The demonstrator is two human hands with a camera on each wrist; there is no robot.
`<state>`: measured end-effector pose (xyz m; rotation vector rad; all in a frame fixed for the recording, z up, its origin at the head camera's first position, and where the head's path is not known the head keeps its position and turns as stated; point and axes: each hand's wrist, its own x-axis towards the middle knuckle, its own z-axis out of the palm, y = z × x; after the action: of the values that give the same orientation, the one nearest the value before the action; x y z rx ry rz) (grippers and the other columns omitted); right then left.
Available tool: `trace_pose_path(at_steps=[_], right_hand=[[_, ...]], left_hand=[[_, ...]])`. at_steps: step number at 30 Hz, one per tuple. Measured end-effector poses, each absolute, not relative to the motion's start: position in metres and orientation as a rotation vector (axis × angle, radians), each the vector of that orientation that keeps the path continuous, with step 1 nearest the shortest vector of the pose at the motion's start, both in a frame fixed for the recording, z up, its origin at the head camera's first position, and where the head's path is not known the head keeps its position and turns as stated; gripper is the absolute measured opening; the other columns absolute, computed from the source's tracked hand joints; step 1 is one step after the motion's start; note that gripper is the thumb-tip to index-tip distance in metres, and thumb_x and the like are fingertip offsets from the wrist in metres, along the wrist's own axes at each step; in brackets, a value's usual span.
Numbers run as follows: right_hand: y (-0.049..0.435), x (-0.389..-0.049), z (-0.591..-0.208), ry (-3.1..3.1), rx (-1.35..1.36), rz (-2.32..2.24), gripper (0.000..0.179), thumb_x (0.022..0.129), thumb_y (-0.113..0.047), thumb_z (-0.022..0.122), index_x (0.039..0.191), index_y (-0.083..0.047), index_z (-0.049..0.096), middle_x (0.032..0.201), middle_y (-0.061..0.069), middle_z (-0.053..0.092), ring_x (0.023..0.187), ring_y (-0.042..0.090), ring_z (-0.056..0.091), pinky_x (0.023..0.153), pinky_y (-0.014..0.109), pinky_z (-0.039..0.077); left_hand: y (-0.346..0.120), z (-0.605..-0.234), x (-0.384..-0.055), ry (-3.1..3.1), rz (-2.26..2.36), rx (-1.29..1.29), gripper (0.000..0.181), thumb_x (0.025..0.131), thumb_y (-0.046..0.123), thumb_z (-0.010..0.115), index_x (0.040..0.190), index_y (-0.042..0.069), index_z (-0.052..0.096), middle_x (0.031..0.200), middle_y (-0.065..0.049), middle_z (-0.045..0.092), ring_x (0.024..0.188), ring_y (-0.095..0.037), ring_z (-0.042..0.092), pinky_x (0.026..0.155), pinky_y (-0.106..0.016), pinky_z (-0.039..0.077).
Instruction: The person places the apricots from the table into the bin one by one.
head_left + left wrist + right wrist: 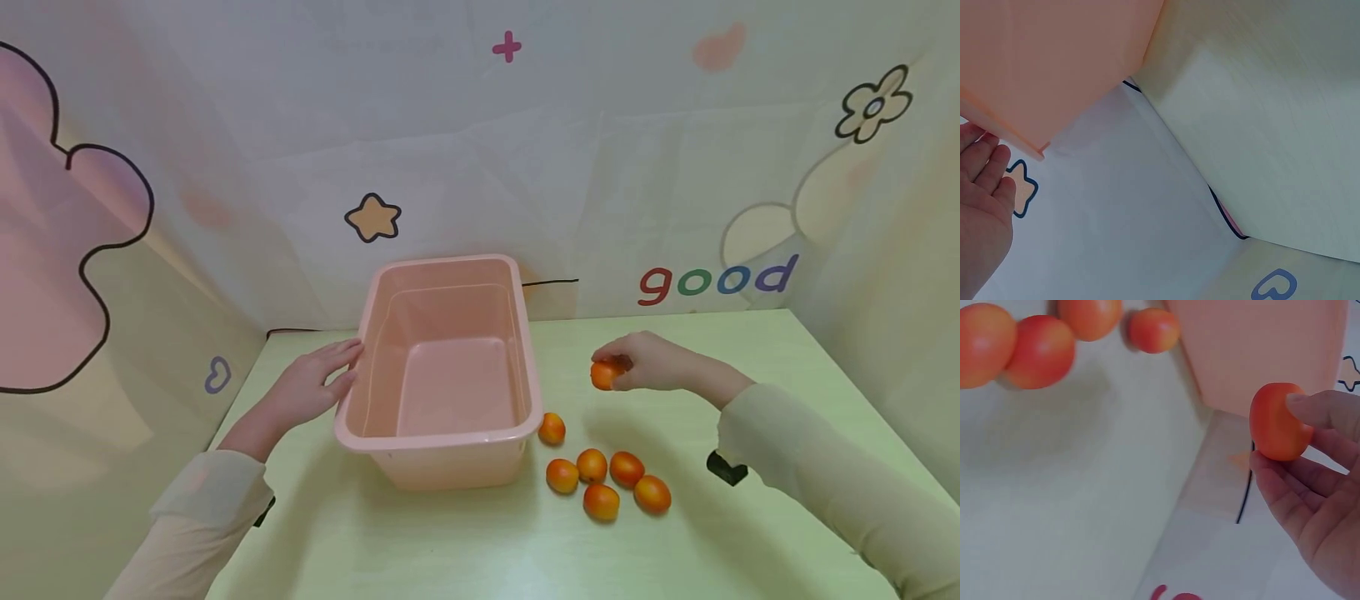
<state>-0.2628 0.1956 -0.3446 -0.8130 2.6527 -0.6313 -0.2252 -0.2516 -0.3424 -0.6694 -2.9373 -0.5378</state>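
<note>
My right hand [651,360] pinches an orange-red oval fruit [1280,422] between thumb and fingers, raised above the table to the right of a pink plastic basin [438,442]. At the basin's left rim, the fingers of my left hand [309,385] lie nearly straight against the outside. The left wrist view shows those fingertips [999,153] right at the rim's edge. Inside, the basin's bottom [461,387] is bare. Several similar fruits [602,502] lie on the table near its front right corner, one of them [552,428] close beside the basin wall.
The pale green table [420,546] ends at a printed cloth backdrop [600,183] behind the basin. More cloth hangs at the left and right sides. A small black device [727,468] shows under the right sleeve.
</note>
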Motion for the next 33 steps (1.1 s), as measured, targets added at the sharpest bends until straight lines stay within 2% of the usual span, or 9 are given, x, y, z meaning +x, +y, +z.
trace_pose_path(at_steps=[13, 18, 23, 29, 33], right_hand=[[0.162, -0.273, -0.287, 2.703, -0.924, -0.608, 0.035, 0.079, -0.009, 0.06, 0.113, -0.004, 0.058, 0.094, 0.005, 0.061, 0.083, 0.019, 0.05, 0.072, 0.028, 0.046], [0.145, -0.28, -0.272, 2.655, -1.02, -0.613, 0.03, 0.079, -0.008, 0.059, 0.109, -0.009, 0.06, 0.087, 0.002, 0.059, 0.079, 0.017, 0.049, 0.068, 0.025, 0.045], [0.125, -0.284, -0.262, 2.605, -1.117, -0.615, 0.028, 0.078, -0.007, 0.057, 0.105, -0.013, 0.062, 0.081, 0.0, 0.056, 0.075, 0.016, 0.048, 0.065, 0.025, 0.042], [0.099, -0.284, -0.261, 2.584, -1.146, -0.499, 0.031, 0.077, -0.009, 0.056, 0.107, -0.011, 0.061, 0.087, 0.002, 0.056, 0.079, 0.017, 0.048, 0.067, 0.024, 0.041], [0.082, -0.285, -0.264, 2.533, -1.187, -0.451, 0.021, 0.076, -0.007, 0.054, 0.095, -0.012, 0.062, 0.074, -0.001, 0.05, 0.069, 0.014, 0.044, 0.059, 0.022, 0.035]], left_hand=[[-0.251, -0.341, -0.226, -2.951, -0.522, -0.672, 0.045, 0.09, 0.017, 0.046, 0.131, 0.0, 0.04, 0.137, -0.017, 0.039, 0.126, -0.037, 0.034, 0.099, -0.053, 0.031], [-0.252, -0.342, -0.227, -2.951, -0.526, -0.667, 0.045, 0.09, 0.018, 0.046, 0.131, 0.0, 0.04, 0.137, -0.017, 0.038, 0.126, -0.037, 0.034, 0.099, -0.053, 0.031], [-0.253, -0.343, -0.226, -2.946, -0.528, -0.671, 0.045, 0.09, 0.018, 0.046, 0.131, 0.0, 0.041, 0.137, -0.017, 0.039, 0.126, -0.036, 0.035, 0.099, -0.052, 0.031], [-0.253, -0.342, -0.226, -2.945, -0.54, -0.672, 0.045, 0.09, 0.018, 0.047, 0.131, 0.001, 0.04, 0.137, -0.016, 0.039, 0.126, -0.036, 0.035, 0.099, -0.052, 0.031], [-0.253, -0.342, -0.226, -2.944, -0.544, -0.674, 0.045, 0.09, 0.018, 0.047, 0.131, 0.001, 0.041, 0.137, -0.016, 0.038, 0.126, -0.036, 0.035, 0.099, -0.052, 0.031]])
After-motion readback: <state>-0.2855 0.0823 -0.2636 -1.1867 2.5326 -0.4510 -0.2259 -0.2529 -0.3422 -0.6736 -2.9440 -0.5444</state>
